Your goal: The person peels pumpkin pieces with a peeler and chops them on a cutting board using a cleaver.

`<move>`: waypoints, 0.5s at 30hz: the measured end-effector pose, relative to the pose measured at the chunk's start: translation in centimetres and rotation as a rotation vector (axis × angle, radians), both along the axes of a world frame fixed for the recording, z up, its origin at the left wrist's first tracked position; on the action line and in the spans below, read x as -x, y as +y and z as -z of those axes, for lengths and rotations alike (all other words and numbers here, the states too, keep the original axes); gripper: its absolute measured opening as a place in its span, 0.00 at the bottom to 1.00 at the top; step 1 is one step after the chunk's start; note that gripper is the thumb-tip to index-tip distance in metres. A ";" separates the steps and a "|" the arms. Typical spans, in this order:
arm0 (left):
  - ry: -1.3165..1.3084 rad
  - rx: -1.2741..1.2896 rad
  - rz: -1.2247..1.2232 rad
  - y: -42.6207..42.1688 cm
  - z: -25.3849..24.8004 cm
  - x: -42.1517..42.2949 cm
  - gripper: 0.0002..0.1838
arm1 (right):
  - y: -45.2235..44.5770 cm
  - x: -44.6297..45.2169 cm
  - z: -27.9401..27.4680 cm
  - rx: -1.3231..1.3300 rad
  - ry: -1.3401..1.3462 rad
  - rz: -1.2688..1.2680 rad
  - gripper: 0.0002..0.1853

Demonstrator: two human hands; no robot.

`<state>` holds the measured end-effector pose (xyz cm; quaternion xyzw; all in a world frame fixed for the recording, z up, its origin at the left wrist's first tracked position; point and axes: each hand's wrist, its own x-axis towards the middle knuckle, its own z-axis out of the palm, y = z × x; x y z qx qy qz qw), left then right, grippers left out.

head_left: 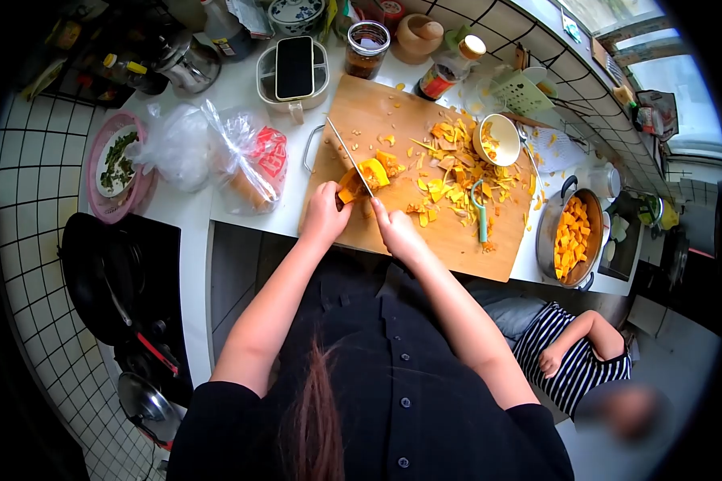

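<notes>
On the wooden cutting board (449, 256), my left hand (324, 215) is closed on a chunk of orange pumpkin (372, 173), steadying it near the board's left side. My right hand (399, 234) grips a kitchen knife (347, 149) by its handle, and the long blade lies across the pumpkin. Whether the edge has cut in is hard to see. Peelings (449, 164) and seeds are strewn over the right half of the board. Among them lies a green-handled peeler (482, 216). A cream bowl (506, 154) with orange scraps sits at the board's upper right.
A steel pot (547, 244) of pumpkin cubes (571, 240) stands right of the board. Plastic bags (245, 164), a phone (294, 68) on a container, a jar (367, 50) and a sauce bottle (445, 74) line the left and back. Another person (573, 349) is at lower right.
</notes>
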<state>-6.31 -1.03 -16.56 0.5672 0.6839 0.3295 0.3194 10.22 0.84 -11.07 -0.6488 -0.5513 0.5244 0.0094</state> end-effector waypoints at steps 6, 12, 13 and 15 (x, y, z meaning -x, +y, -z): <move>-0.052 -0.042 -0.006 -0.3 0.9 0.3 0.16 | 0.3 -0.1 1.3 0.053 -0.020 -0.047 0.42; 0.051 -0.068 -0.023 -0.8 0.4 -0.5 0.15 | 1.0 -0.4 1.9 0.124 0.042 0.039 0.42; 0.063 -0.094 -0.032 -0.4 0.4 -0.6 0.15 | 0.9 -0.3 2.2 0.068 0.049 0.024 0.42; 0.091 -0.121 -0.043 -0.9 0.5 -0.6 0.15 | 0.5 0.1 2.5 0.043 0.035 0.032 0.42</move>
